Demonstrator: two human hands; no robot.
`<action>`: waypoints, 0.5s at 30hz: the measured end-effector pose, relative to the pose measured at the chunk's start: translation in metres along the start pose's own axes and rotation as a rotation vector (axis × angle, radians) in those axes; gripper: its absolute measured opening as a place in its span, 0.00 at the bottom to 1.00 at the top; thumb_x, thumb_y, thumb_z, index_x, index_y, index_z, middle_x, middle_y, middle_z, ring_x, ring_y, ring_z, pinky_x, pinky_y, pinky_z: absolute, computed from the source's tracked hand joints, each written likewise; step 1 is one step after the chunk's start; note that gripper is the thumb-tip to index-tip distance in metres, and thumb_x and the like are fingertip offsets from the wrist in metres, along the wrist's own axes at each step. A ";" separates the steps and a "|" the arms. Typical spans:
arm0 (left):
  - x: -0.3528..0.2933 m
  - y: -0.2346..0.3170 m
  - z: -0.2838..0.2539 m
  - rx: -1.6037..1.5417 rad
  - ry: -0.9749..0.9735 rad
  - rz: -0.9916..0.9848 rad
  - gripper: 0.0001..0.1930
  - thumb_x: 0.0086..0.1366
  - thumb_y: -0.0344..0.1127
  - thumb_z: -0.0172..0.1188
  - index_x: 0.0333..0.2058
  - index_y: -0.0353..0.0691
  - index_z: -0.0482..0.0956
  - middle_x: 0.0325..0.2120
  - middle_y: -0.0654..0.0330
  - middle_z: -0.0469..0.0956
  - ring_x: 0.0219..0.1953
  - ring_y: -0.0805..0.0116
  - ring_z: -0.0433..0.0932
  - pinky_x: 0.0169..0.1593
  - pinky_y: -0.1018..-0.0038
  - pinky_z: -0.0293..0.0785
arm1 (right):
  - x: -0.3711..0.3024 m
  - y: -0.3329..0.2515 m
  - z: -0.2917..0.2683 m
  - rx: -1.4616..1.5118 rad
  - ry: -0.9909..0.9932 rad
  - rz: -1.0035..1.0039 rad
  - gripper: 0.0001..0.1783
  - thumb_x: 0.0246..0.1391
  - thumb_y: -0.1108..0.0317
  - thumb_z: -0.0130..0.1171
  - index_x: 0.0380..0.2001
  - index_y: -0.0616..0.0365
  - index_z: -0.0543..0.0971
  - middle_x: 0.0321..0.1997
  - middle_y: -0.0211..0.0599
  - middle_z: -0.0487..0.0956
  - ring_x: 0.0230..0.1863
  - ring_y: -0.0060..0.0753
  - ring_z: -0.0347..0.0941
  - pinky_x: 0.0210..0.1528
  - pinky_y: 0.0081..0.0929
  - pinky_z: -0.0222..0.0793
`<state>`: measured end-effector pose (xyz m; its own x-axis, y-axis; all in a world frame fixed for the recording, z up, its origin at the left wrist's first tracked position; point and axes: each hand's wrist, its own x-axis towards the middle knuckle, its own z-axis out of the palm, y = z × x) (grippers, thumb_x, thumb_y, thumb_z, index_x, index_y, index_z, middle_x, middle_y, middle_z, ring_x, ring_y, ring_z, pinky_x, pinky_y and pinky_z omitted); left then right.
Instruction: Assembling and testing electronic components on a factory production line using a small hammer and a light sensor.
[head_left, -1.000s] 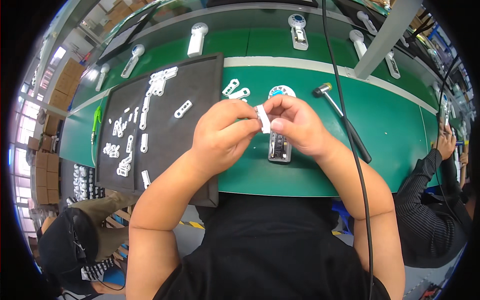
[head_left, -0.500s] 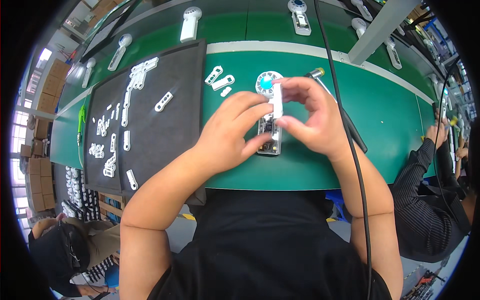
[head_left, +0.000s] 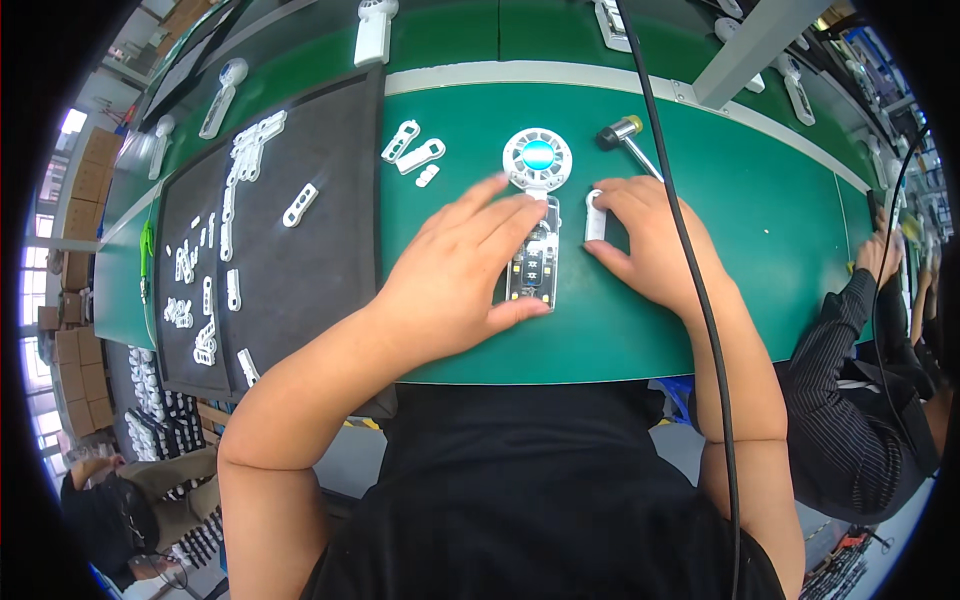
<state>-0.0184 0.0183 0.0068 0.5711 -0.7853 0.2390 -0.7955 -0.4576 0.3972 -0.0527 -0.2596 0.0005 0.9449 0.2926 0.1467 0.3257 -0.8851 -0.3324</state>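
On the green table lies a handheld fan (head_left: 540, 255), its round white slotted head with a blue centre pointing away from me. Its body is clear, and a circuit board shows inside. My left hand (head_left: 455, 265) grips the body from the left, fingertips near the neck and thumb at the near end; the hand hides part of the left edge. Just right of the fan, my right hand (head_left: 655, 240) pinches a narrow white plastic cover (head_left: 595, 216) between thumb and fingers, at the table surface and apart from the fan.
A mallet (head_left: 630, 140) lies beyond my right hand. White plastic pieces (head_left: 421, 155) sit left of the fan head, and several more lie on a black tray (head_left: 310, 250). A black cable (head_left: 690, 240) hangs across the view. Another person's hand (head_left: 880, 250) is at far right.
My right hand has brought the white cover from above the fan down to its right side. My left hand has let go of the cover and now grips the fan body. The view has shifted slightly.
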 end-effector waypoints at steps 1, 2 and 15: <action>0.000 0.001 0.001 -0.001 -0.004 -0.001 0.46 0.57 0.50 0.80 0.69 0.38 0.70 0.66 0.50 0.75 0.72 0.42 0.69 0.70 0.51 0.70 | 0.001 0.001 0.001 0.005 0.010 -0.027 0.24 0.50 0.65 0.78 0.49 0.59 0.84 0.61 0.42 0.85 0.62 0.49 0.79 0.66 0.43 0.74; -0.001 0.003 0.003 -0.022 -0.006 -0.037 0.46 0.56 0.49 0.80 0.69 0.38 0.70 0.66 0.50 0.75 0.72 0.42 0.69 0.70 0.51 0.70 | 0.001 0.002 0.002 0.008 0.008 -0.025 0.24 0.50 0.65 0.78 0.49 0.59 0.84 0.61 0.42 0.85 0.62 0.49 0.79 0.66 0.43 0.74; 0.000 0.000 0.014 -0.161 0.037 -0.096 0.38 0.52 0.44 0.83 0.59 0.38 0.77 0.66 0.47 0.72 0.70 0.43 0.69 0.70 0.52 0.70 | 0.000 0.013 0.000 0.154 -0.022 -0.075 0.26 0.51 0.67 0.76 0.55 0.56 0.84 0.66 0.40 0.83 0.67 0.49 0.77 0.71 0.44 0.72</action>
<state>-0.0206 0.0125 -0.0052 0.6519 -0.7243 0.2244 -0.6962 -0.4544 0.5558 -0.0482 -0.2715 -0.0040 0.9179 0.3648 0.1565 0.3945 -0.7950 -0.4607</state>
